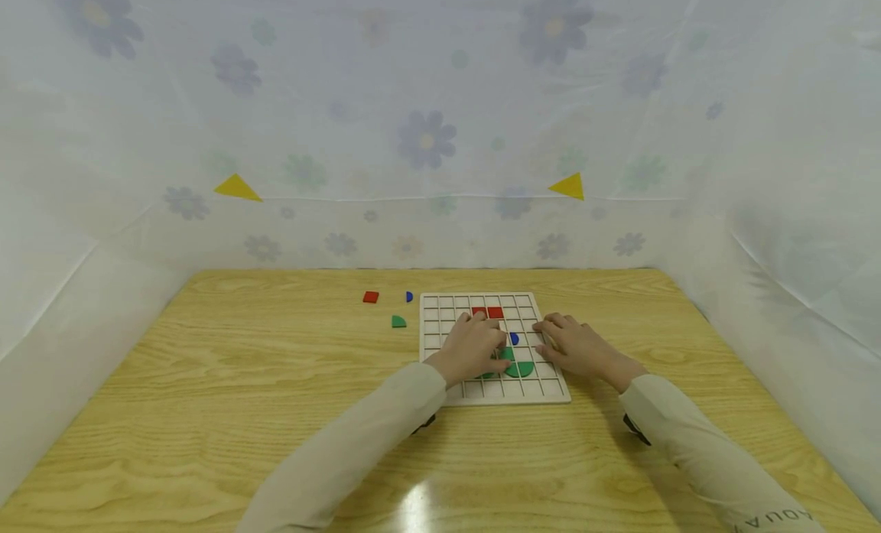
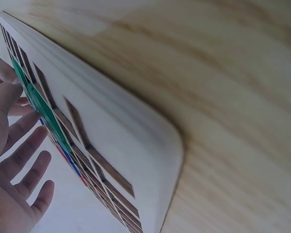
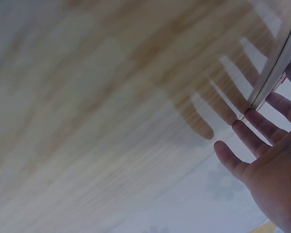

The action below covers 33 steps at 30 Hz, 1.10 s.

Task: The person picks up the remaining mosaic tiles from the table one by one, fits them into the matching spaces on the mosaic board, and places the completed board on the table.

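Note:
A white grid board lies on the table, with colored flat pieces in its cells. Over its middle, my left hand has its fingers spread, the thumb beside green rounded pieces; the left wrist view shows nothing gripped. My right hand rests at the board's right edge, fingers extended and fingertips touching the rim. Between the hands sits a blue half-circle. Red squares occupy cells farther back. The left hand partly covers another green piece.
Left of the board lie a loose red square, a small blue half-circle and a green quarter-circle. The wooden table is enclosed by white flowered curtains, with two yellow triangles on the back one.

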Each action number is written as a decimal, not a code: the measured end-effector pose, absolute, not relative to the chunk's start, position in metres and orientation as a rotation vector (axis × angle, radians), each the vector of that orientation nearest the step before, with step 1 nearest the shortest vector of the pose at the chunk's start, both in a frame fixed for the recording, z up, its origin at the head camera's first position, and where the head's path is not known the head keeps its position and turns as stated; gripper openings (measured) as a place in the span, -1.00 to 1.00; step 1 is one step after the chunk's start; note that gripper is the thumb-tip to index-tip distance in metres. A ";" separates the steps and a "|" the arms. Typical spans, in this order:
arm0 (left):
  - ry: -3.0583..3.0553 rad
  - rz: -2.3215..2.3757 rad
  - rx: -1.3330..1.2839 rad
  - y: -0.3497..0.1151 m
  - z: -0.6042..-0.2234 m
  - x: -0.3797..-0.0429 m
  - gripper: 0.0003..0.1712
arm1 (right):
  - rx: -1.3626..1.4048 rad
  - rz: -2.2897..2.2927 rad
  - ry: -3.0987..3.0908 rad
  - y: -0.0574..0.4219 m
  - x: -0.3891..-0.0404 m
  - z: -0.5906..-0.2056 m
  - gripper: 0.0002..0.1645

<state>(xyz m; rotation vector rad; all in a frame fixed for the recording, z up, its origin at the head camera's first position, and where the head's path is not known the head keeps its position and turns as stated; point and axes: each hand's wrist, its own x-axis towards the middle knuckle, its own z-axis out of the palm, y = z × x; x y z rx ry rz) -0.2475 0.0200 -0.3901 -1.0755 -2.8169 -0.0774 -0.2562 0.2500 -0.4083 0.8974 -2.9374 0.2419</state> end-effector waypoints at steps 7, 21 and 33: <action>-2.809 -0.064 -1.072 0.015 -0.391 -0.248 -0.67 | 0.890 0.238 -2.946 0.250 -0.257 -0.409 -0.54; -2.787 -0.108 -1.045 -0.009 -0.388 -0.251 -0.62 | 0.899 0.240 -2.929 0.251 -0.256 -0.410 -0.55; -2.743 -0.221 -0.967 -0.047 -0.392 -0.265 -0.67 | 0.925 0.243 -2.913 0.250 -0.256 -0.408 -0.55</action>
